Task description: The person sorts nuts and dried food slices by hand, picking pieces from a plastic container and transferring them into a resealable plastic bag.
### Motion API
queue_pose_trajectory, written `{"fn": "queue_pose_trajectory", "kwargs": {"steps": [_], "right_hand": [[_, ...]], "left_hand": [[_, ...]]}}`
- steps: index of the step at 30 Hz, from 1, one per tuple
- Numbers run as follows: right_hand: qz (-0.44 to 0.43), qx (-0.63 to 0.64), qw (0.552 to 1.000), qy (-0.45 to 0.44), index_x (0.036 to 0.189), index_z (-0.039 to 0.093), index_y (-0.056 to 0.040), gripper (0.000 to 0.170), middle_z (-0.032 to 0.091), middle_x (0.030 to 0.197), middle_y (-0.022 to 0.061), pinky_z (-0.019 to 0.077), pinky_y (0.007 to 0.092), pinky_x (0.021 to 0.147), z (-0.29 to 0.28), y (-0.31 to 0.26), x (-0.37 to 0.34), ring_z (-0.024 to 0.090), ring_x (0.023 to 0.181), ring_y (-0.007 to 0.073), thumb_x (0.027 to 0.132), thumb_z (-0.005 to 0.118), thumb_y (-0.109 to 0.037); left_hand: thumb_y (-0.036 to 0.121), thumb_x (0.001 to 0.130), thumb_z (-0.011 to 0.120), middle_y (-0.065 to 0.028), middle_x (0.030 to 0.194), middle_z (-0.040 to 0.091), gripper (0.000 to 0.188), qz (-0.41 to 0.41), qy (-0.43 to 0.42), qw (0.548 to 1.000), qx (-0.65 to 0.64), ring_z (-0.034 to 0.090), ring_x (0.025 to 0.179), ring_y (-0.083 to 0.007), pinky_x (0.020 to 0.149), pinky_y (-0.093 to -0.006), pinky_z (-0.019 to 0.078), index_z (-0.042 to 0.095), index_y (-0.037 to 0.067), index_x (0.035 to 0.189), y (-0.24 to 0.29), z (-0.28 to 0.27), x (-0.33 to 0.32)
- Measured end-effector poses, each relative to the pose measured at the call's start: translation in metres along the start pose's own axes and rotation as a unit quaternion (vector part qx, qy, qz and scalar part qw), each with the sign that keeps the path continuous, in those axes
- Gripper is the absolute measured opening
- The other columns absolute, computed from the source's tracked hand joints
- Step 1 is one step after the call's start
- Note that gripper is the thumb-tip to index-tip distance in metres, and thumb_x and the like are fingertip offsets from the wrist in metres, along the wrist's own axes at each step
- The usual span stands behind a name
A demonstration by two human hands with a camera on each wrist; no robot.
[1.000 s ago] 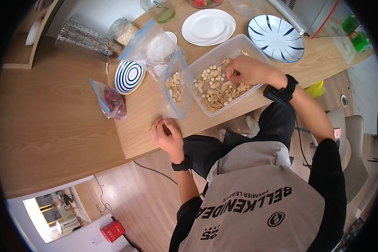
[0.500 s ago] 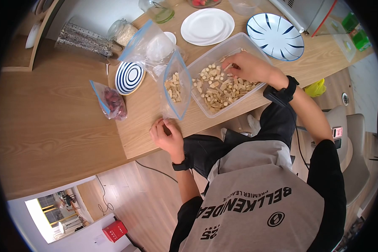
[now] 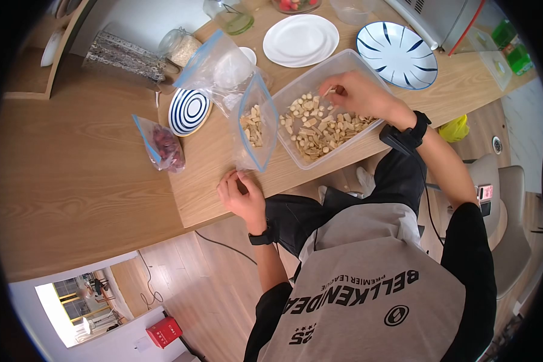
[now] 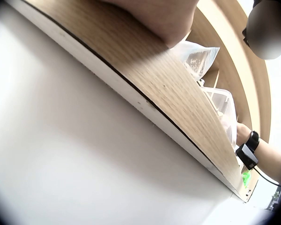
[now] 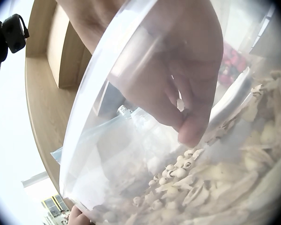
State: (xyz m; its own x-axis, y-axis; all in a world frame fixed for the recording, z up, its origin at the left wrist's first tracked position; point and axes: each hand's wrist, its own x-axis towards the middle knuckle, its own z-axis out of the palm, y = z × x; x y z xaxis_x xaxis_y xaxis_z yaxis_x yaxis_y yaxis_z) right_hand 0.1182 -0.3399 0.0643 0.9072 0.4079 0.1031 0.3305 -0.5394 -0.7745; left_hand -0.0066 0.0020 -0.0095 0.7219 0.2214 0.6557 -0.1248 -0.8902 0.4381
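Clear plastic tub holds pale pieces. Right hand: fingers pinch one slice above them. Left hand: fingers loosely curled, apparently empty. Caution: the soft open bag beside the tub, ungripped, could sag and spill.

Your wooden table, bearing a clear tub, a zip bag, a blue-streaked plate and a blue-ringed plate.

A plastic tub of seeds and slices is standing near the tabletop's front edge, a zip bag to its left, stacked plates behind it.
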Motion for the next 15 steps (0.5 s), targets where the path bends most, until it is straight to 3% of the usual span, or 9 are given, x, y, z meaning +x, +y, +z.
{"fn": "queue_pose_trajectory", "kwargs": {"steps": [4, 8, 10, 11, 13, 14, 15], "right_hand": [[0.066, 0.087, 0.994, -0.006, 0.117, 0.072, 0.0001, 0.019, 0.076, 0.094, 0.0086, 0.0553, 0.028, 0.072, -0.007, -0.013, 0.003, 0.068, 0.077, 0.0121, 0.1, 0.064, -0.005], [0.037, 0.237, 0.971, 0.011, 0.119, 0.072, 0.0004, 0.021, 0.075, 0.097, 0.0068, 0.0545, 0.0255, 0.069, -0.011, -0.011, 0.005, 0.066, 0.078, 0.0096, 0.104, 0.06, -0.009], [0.086, 0.39, 0.916, 0.022, 0.122, 0.071, 0.0009, 0.024, 0.074, 0.098, 0.0044, 0.0554, 0.0239, 0.069, -0.017, -0.02, 0.003, 0.065, 0.078, 0.01, 0.107, 0.058, -0.014], [0.087, 0.39, 0.916, 0.023, 0.122, 0.071, 0.0009, 0.024, 0.074, 0.098, 0.0044, 0.0554, 0.0239, 0.069, -0.019, -0.021, 0.002, 0.065, 0.078, 0.01, 0.107, 0.058, -0.014], [0.114, 0.569, 0.814, 0.023, 0.118, 0.07, 0.0057, 0.027, 0.074, 0.1, 0.0072, 0.0573, 0.0212, 0.072, -0.022, -0.02, 0.001, 0.067, 0.082, 0.0119, 0.105, 0.062, -0.017], [0.114, 0.57, 0.814, 0.023, 0.118, 0.07, 0.0057, 0.027, 0.074, 0.1, 0.0072, 0.0573, 0.0212, 0.072, -0.021, -0.015, 0.0, 0.067, 0.082, 0.0119, 0.105, 0.062, -0.017], [0.134, 0.636, 0.76, 0.012, 0.122, 0.068, 0.0069, 0.029, 0.074, 0.1, 0.008, 0.0584, 0.0218, 0.074, -0.019, -0.011, 0.0, 0.067, 0.082, 0.0127, 0.107, 0.059, -0.016]], "left_hand": [[0.013, 0.1, 0.065, -0.0155, 0.102, 0.072, 0.017, 0.005, 0.002, 1.0, 0.002, 0.065, 0.097, -0.0354, 0.084, -0.0445, 0.0505, 0.072, 0.0, 0.092, -0.002, 0.0, 0.0], [0.012, 0.099, 0.065, -0.0152, 0.102, 0.072, 0.017, 0.003, 0.001, 1.0, 0.0, 0.065, 0.097, -0.0352, 0.085, -0.0445, 0.0505, 0.072, 0.0, 0.091, -0.002, 0.001, 0.0], [0.012, 0.099, 0.065, -0.0152, 0.102, 0.072, 0.016, 0.003, 0.002, 1.0, -0.002, 0.065, 0.097, -0.0351, 0.085, -0.0444, 0.0504, 0.072, 0.0, 0.091, -0.002, 0.001, 0.0], [0.012, 0.099, 0.065, -0.0151, 0.102, 0.072, 0.016, 0.002, 0.004, 1.0, -0.004, 0.065, 0.097, -0.0351, 0.085, -0.0444, 0.0504, 0.072, 0.0, 0.092, -0.002, 0.002, -0.001], [0.01, 0.098, 0.066, -0.0152, 0.103, 0.072, 0.014, 0.011, 0.006, 1.0, -0.003, 0.064, 0.095, -0.0358, 0.082, -0.0453, 0.0505, 0.071, -0.001, 0.092, -0.003, 0.002, 0.0], [0.008, 0.096, 0.067, -0.0153, 0.104, 0.071, 0.012, 0.021, 0.008, 1.0, -0.002, 0.063, 0.093, -0.0366, 0.079, -0.0463, 0.0505, 0.069, -0.002, 0.091, -0.003, 0.002, 0.0], [0.008, 0.096, 0.067, -0.0153, 0.104, 0.071, 0.012, 0.021, 0.007, 1.0, -0.002, 0.063, 0.093, -0.0366, 0.079, -0.0463, 0.0505, 0.069, -0.002, 0.091, -0.003, 0.002, 0.0]]}}
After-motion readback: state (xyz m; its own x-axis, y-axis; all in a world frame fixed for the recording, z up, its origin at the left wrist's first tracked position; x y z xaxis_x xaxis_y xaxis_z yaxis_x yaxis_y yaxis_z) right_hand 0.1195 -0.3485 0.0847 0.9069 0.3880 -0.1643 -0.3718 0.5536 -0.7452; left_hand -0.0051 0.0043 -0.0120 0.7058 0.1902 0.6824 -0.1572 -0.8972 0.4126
